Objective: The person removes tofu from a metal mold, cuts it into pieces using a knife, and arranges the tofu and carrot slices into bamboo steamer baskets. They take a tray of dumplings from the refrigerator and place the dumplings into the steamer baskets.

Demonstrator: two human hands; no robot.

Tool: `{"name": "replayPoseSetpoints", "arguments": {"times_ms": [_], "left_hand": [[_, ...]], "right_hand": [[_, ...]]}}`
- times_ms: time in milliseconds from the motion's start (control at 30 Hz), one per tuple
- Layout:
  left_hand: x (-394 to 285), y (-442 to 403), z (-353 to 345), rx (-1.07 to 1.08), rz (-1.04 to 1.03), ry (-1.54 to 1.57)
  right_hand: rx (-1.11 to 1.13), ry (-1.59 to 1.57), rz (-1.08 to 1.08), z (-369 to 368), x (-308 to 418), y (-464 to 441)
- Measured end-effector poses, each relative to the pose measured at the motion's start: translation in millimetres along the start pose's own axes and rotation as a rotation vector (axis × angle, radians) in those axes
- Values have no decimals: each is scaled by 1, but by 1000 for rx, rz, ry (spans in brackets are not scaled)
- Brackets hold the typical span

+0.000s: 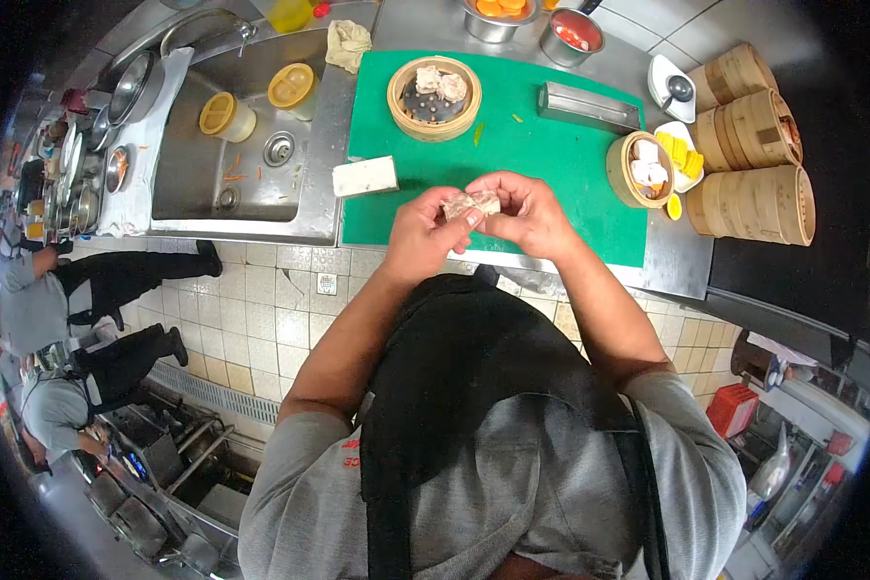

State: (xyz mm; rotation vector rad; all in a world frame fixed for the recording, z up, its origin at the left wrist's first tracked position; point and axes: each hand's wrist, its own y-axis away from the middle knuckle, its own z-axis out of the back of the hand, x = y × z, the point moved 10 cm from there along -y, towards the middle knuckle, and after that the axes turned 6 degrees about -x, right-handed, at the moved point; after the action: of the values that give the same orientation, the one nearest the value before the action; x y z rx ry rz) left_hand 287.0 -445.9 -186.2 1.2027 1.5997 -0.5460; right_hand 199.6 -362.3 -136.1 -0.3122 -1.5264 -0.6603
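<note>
Between my left hand (425,232) and my right hand (524,215) is a pale, meat-filled dumpling (471,205), pinched by the fingers of both hands above the green cutting board (561,164). Beyond them stands a round bamboo steamer (394,97) with a few similar dumplings (440,84) on its dark perforated base. Left of my left hand lies a whitish rectangular block (365,177) at the board's edge. A smaller bamboo steamer (638,170) holding white and orange pieces is off to the right.
Stacked bamboo steamers (752,207) stand on the right beside a plate of yellow pieces (680,155). A metal box (588,106) lies on the board. At left is a sink (251,184) with two yellow-lidded containers (294,87). Two people in grey shirts (29,309) are at far left.
</note>
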Motion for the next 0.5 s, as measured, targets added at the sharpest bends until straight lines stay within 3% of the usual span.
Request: {"name": "replayPoseSetpoints", "arguments": {"times_ms": [67, 200, 300, 367, 433, 500], "left_hand": [[3, 1, 1, 20, 66, 151], [-5, 0, 7, 88, 97, 152], [-28, -18, 20, 57, -104, 62], [-59, -32, 41, -91, -475, -426], [-68, -59, 53, -145, -510, -402], [-96, -78, 61, -324, -574, -730]], "right_hand": [[48, -88, -138, 3, -5, 0], [46, -184, -118, 12, 5, 0], [-97, -36, -58, 22, 3, -3], [-146, 31, -54, 33, -7, -9], [-197, 96, -51, 39, -12, -12], [-307, 206, -9, 48, -8, -14]]}}
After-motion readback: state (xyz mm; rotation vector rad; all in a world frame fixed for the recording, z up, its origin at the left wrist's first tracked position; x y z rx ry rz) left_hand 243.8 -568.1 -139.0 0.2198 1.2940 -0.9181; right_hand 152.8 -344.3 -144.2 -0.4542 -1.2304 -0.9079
